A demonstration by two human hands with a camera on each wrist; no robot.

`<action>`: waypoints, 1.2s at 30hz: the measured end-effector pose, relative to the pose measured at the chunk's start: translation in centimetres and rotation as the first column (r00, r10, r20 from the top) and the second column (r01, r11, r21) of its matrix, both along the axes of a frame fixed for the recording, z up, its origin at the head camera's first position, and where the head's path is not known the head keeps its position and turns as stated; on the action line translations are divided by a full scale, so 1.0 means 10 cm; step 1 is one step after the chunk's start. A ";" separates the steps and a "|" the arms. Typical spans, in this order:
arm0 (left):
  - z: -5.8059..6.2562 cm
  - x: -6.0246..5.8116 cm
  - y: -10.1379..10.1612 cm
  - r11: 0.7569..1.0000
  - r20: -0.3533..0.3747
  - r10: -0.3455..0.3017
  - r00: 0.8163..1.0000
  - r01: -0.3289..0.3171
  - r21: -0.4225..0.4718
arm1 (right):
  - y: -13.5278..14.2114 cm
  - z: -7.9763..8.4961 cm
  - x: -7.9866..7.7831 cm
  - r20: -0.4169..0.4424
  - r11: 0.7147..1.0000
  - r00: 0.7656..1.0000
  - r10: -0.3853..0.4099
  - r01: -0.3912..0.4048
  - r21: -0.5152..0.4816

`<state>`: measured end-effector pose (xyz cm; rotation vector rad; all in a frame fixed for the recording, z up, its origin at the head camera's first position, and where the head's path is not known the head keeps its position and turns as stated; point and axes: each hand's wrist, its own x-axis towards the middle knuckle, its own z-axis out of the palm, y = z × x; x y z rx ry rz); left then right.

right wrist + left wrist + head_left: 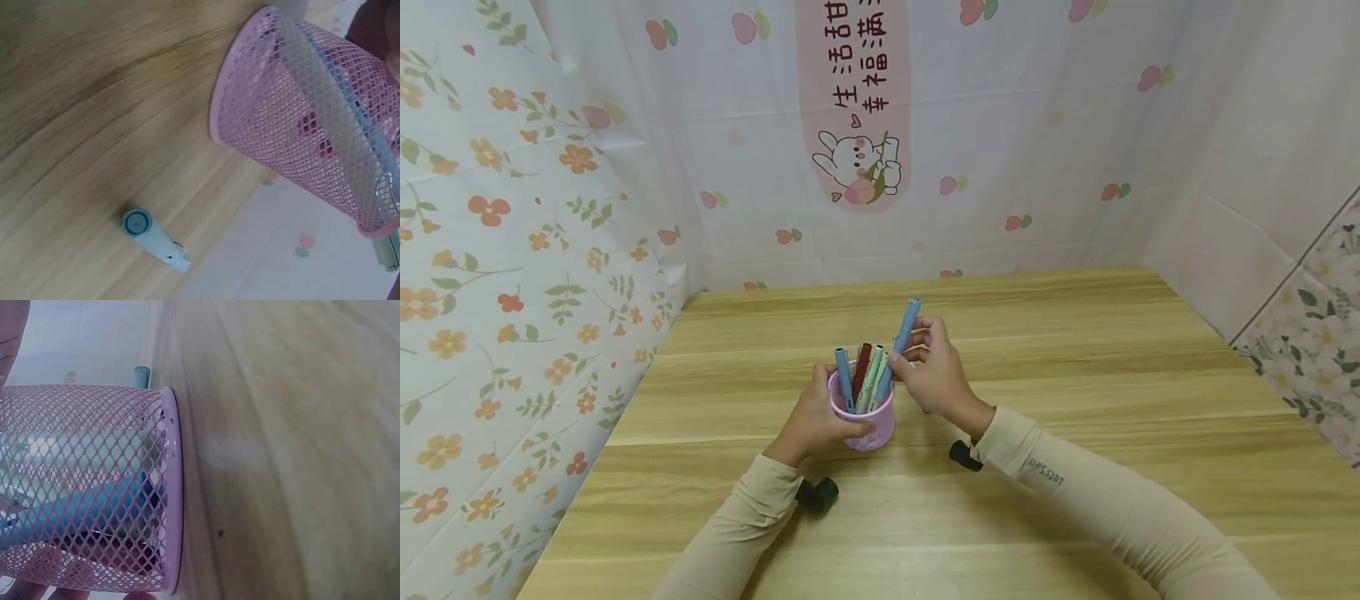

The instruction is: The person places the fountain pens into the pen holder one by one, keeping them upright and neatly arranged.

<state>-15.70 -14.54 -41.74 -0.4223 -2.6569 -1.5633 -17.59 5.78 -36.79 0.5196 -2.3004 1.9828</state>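
Note:
A pink mesh pen cup (871,432) stands upright on the table, gripped at its side by my left hand (817,415). My right hand (942,373) pinches a blue pen (907,323) over the cup's right rim. This pen leans to the right, and its lower part appears to be inside the cup. Beside it in the cup are another blue pen (845,377), a dark red pen (861,371) and light green pens (871,379). Through the mesh, the left wrist view shows a blue pen (81,509) lying slantwise across the others.
A light blue pen (153,240) lies on the wooden table (700,433) to the cup's right, mostly hidden by my right hand in the head view. Black wrist cameras (817,495) hang under both sleeves. Printed curtains (1015,142) stand behind and at the sides.

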 end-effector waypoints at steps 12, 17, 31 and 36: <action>0.01 0.01 0.00 1.000 -0.002 -0.008 1.000 0.008 -0.001 | -0.04 -0.11 0.03 -0.291 0.992 0.957 0.016 0.020 0.121; 0.00 0.01 0.00 1.000 -0.009 -0.017 1.000 0.017 0.009 | -0.04 -0.15 0.03 -0.328 0.992 0.944 0.030 0.011 0.122; -0.01 0.02 -0.01 1.000 0.001 -0.007 1.000 0.007 0.014 | 0.04 -0.09 -0.01 -0.312 0.990 0.950 -0.022 0.065 0.126; 0.01 0.02 0.00 1.000 0.002 0.004 1.000 -0.004 0.012 | 0.08 -0.08 -0.08 -0.305 0.984 0.952 -0.022 0.074 0.162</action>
